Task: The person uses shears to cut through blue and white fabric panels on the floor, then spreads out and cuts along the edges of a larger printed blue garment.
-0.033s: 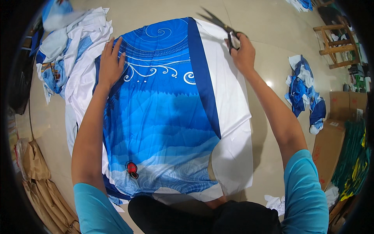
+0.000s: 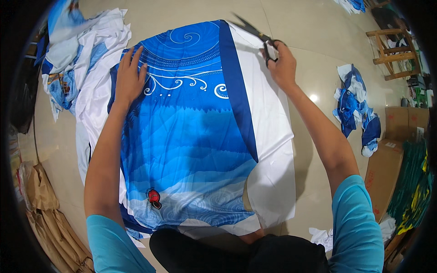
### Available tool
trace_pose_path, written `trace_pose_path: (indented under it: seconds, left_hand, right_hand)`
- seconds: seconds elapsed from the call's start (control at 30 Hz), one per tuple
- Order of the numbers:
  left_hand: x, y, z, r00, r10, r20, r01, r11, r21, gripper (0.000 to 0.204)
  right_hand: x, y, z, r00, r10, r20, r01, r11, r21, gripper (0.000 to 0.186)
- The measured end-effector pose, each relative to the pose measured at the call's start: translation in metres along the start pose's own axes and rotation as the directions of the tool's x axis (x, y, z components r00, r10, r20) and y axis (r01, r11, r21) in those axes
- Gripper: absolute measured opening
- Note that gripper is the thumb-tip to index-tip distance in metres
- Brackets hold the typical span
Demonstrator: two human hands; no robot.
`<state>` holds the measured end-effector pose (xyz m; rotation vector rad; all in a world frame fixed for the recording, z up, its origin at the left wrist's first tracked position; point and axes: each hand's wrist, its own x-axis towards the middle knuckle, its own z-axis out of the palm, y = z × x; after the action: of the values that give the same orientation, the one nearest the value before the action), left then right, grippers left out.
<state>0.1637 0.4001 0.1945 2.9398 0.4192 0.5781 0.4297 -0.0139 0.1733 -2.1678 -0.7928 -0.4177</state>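
A blue printed fabric piece [image 2: 182,132] with white swirls, a dark blue edge band and a small red emblem lies spread on the floor before me. White fabric [image 2: 264,95] extends out along its right side. My left hand [image 2: 130,79] rests flat near the upper left edge of the print, fingers apart, holding nothing. In my right hand [image 2: 283,66] is a pair of black scissors [image 2: 252,29], the fingers around its handles. Its blades point up and left, above the top edge of the white fabric.
Crumpled white and blue fabric [image 2: 98,59] is heaped at the far left. Blue scraps [image 2: 355,102] lie on the floor to the right, near a wooden stool [image 2: 395,61] and cardboard boxes [image 2: 384,164]. Brown paper-like wrapping [image 2: 54,218] lines the lower left.
My right hand and the scissors have shifted slightly left and down. At the far upper left, a blurred blue and white cloth has changed position. My left hand has barely moved.
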Motion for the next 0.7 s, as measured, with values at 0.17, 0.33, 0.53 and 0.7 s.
trace_pose_path:
  seconds: [0.17, 0.33, 0.53, 0.7]
  left_hand:
    - [-0.028, 0.002, 0.003, 0.983, -0.130, 0.131, 0.115, 0.987, 0.113, 0.067]
    - [-0.016, 0.020, 0.021, 0.966, -0.179, 0.188, 0.150, 0.976, 0.157, 0.073]
    - [-0.018, 0.016, 0.028, 0.976, -0.219, -0.001, 0.212, 0.941, 0.263, 0.071]
    - [-0.027, 0.067, 0.024, 0.990, -0.137, 0.025, 0.135, 0.989, 0.065, 0.070]
  right_hand:
    - [-0.004, -0.018, 0.016, 0.955, -0.023, 0.297, -0.009, 0.994, 0.106, 0.040]
    - [0.050, 0.029, 0.027, 0.991, -0.039, 0.126, 0.064, 0.976, -0.207, 0.046]
    - [0.064, 0.006, 0.009, 0.965, 0.253, 0.061, -0.249, 0.966, -0.077, 0.051]
    - [0.036, -0.029, 0.027, 0.933, -0.089, 0.349, -0.019, 0.956, 0.293, 0.057]
